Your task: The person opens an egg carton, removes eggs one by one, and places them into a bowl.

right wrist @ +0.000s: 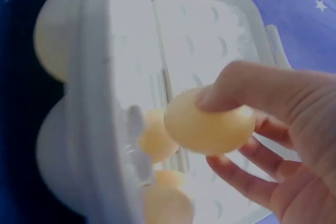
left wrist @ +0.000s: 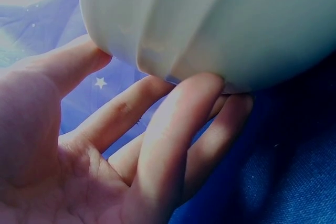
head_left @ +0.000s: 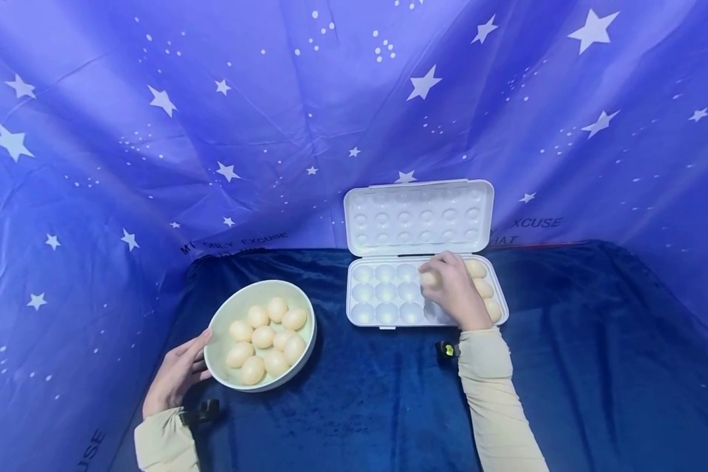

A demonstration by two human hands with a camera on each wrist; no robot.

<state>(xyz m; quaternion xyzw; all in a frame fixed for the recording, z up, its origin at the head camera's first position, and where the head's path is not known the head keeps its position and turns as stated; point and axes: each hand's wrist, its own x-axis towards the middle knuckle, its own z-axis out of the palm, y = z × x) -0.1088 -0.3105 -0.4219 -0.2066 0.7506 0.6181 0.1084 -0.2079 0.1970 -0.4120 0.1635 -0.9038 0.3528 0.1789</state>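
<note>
My right hand pinches a pale egg between thumb and fingers, over the white egg carton. The carton lies open, its lid tipped back. Along its right end sit several eggs; cups in the left part hold none, and some cups are hidden behind the hand. My left hand grips a pale green bowl at its left side, thumb by the rim and fingers against the lower outside. The bowl is tilted and contains several eggs. In the left wrist view, the bowl's ridged wall meets the fingertips.
Dark blue cloth covers the table. Behind it and at the sides hangs a purple-blue curtain with white stars, close to the carton lid. The bowl stands left of the carton, with a strip of cloth between them.
</note>
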